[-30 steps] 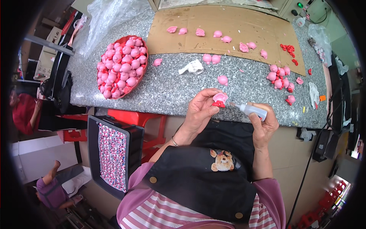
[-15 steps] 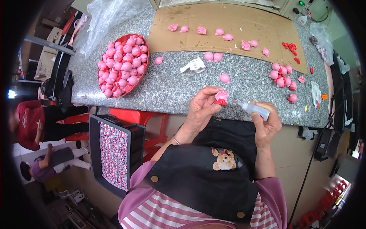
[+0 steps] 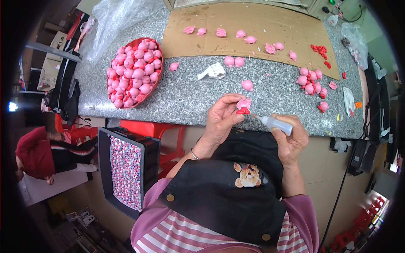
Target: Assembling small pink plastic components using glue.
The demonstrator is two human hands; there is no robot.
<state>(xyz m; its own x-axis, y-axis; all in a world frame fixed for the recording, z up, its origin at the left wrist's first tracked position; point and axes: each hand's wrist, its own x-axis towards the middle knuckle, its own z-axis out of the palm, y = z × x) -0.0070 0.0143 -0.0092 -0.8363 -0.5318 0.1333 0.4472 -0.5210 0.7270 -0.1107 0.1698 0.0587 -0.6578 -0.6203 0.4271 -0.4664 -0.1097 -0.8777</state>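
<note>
Pinched between the thumb and fingers of my left hand is a pink half shell, its hollow side showing, with small red feet at its lower edge. My right hand grips a small translucent glue bottle. The bottle's narrow tip points left and reaches close to the red feet; whether it touches them I cannot tell. Both hands are above the table's near edge. Just beyond them a round pink piece lies on the speckled table.
A red bowl heaped with pink and red figures stands at left. Cardboard at the back carries pink shells and red bits. A pink cluster lies at right, a crumpled tissue mid-table. A black crate stands lower left.
The bottle and my right hand have shifted slightly left and down, bringing the tip nearer the red feet. My left hand barely moves. People at far left have changed position.
</note>
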